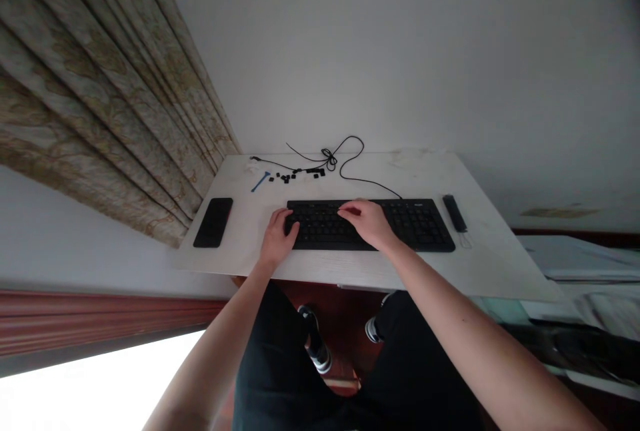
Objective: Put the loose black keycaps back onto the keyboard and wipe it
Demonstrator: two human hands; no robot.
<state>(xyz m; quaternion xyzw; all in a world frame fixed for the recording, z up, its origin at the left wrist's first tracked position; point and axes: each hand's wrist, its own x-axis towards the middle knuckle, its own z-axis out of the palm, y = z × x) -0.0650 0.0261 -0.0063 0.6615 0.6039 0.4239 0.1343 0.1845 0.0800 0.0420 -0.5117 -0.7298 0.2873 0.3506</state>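
Note:
A black keyboard (420, 223) lies across the middle of a white table (380, 264). My left hand (277, 236) grips the keyboard's left end, thumb over the keys and fingers curled round the edge. My right hand (367, 219) rests on the keys left of the middle, fingers bent down and pressed together on a key. Behind the keyboard lie several loose black keycaps (295, 175) and a blue key-puller tool (260, 182). The keyboard's black cable (345, 158) loops toward the wall.
A black phone (214, 221) lies at the table's left edge. A small black device (454, 212) sits right of the keyboard. Patterned curtains (100, 111) hang at the left. My legs in black trousers (300, 378) are under the table. A low surface with papers (580, 264) stands at the right.

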